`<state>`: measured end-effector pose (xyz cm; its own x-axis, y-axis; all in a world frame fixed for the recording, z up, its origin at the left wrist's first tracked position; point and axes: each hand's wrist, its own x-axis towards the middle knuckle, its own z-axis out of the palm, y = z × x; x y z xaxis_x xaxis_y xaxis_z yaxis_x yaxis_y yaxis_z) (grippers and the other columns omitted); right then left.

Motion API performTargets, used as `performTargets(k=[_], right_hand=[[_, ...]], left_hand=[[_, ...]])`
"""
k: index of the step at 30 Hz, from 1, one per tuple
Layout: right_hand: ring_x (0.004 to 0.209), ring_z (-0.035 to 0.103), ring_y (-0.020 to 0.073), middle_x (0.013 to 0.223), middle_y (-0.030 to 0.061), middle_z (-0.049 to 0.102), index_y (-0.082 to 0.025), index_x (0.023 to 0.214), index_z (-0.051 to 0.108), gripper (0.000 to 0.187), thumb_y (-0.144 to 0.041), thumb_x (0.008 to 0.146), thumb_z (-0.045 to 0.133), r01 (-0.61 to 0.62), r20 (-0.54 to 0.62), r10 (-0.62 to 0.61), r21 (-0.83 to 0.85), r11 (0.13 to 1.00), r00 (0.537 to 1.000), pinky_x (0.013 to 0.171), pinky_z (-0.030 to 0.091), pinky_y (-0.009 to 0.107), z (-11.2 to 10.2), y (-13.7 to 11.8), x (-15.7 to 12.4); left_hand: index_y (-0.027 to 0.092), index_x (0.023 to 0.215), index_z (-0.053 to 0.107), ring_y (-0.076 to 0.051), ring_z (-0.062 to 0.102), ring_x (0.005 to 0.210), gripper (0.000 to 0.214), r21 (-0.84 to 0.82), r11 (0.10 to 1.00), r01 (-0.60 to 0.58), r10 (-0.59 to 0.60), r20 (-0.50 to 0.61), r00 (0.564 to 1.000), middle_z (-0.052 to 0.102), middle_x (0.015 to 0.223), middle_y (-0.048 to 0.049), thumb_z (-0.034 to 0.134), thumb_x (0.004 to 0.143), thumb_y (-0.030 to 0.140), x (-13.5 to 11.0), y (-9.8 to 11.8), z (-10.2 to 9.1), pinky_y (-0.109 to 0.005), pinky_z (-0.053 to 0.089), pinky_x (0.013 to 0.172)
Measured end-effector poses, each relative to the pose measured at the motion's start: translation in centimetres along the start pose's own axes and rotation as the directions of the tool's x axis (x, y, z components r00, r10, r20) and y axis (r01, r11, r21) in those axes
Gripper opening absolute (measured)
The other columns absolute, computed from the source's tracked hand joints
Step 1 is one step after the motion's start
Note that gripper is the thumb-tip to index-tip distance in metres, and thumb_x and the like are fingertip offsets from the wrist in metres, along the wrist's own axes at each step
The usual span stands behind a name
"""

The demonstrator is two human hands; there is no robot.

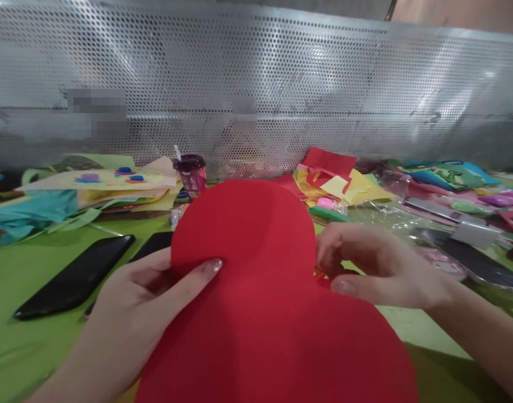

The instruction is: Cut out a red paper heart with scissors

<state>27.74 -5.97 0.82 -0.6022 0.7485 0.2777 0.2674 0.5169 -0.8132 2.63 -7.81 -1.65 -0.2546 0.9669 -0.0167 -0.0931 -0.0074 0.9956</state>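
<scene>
A large red paper heart fills the lower middle, tilted, with one rounded lobe at the top and the other at lower right. My left hand grips its left edge, thumb flat on the front and the other fingers behind. Beside the notch between the lobes is my right hand, its fingers curled and its thumb apart from them. Those fingertips are at the paper's edge and partly hidden, with no clear grip on it.
Left on the green table lie a black phone and a second dark object. Behind stand a purple cup with a straw and paper piles. Red and yellow scraps, plastic wrappers and a dark flat item lie right. A perforated metal panel closes the back.
</scene>
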Motion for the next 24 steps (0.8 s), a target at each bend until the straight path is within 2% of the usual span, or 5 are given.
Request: performTargets(k=[1, 5, 13, 17, 24], right_hand=[[0.057, 0.049, 0.0093, 0.067, -0.0022, 0.051, -0.02, 0.082, 0.055, 0.011, -0.027, 0.079, 0.063, -0.015, 0.006, 0.015, 0.007, 1.0, 1.0, 0.05, 0.04, 0.022, 0.1, 0.0, 0.1], [0.057, 0.049, 0.0093, 0.066, -0.0017, 0.052, -0.02, 0.081, 0.058, 0.008, -0.026, 0.079, 0.063, -0.025, 0.011, 0.024, 0.05, 0.998, 1.0, 0.048, 0.038, 0.021, 0.2, -0.2, 0.2], [0.055, 0.048, 0.0084, 0.069, 0.0017, 0.058, -0.018, 0.081, 0.062, 0.004, -0.021, 0.08, 0.062, -0.013, 0.022, 0.011, 0.07, 0.997, 1.0, 0.045, 0.036, 0.021, 0.2, -0.4, 0.2], [0.056, 0.048, 0.0084, 0.067, 0.0004, 0.056, -0.019, 0.081, 0.062, 0.001, -0.019, 0.08, 0.062, -0.015, 0.014, 0.014, 0.052, 0.999, 1.0, 0.047, 0.037, 0.02, 0.2, -0.3, 0.1], [0.056, 0.05, 0.0086, 0.066, 0.0001, 0.055, -0.019, 0.08, 0.06, 0.002, -0.02, 0.08, 0.061, -0.01, 0.02, 0.008, 0.055, 0.998, 1.0, 0.048, 0.039, 0.019, 0.3, -0.4, 0.2]], left_hand=[[0.026, 0.065, 0.074, -0.015, 0.066, 0.05, 0.019, -0.002, 1.0, 0.023, -0.023, 0.007, 1.0, 0.072, 0.06, 0.0049, 0.083, 0.049, 0.03, -0.2, 0.3, 0.2, -0.019, 0.051, 0.04], [0.027, 0.066, 0.074, -0.012, 0.066, 0.051, 0.014, 0.012, 1.0, -0.006, 0.007, -0.068, 0.998, 0.073, 0.061, 0.0063, 0.08, 0.054, 0.022, -0.8, 1.0, 0.7, -0.015, 0.05, 0.043], [0.025, 0.068, 0.074, -0.011, 0.067, 0.055, 0.01, 0.004, 0.999, 0.052, -0.052, -0.018, 0.998, 0.073, 0.062, 0.0061, 0.076, 0.06, 0.019, -1.0, 1.4, 0.9, -0.013, 0.051, 0.047], [0.024, 0.067, 0.073, -0.011, 0.066, 0.053, 0.009, 0.004, 0.997, 0.076, -0.076, -0.014, 0.997, 0.073, 0.062, 0.0056, 0.075, 0.061, 0.019, -1.1, 1.7, 1.0, -0.014, 0.051, 0.046], [0.024, 0.069, 0.073, -0.015, 0.068, 0.057, 0.015, 0.013, 0.997, 0.079, -0.08, 0.027, 0.996, 0.074, 0.065, 0.0028, 0.079, 0.055, 0.027, -0.3, 0.8, 0.4, -0.016, 0.051, 0.046]])
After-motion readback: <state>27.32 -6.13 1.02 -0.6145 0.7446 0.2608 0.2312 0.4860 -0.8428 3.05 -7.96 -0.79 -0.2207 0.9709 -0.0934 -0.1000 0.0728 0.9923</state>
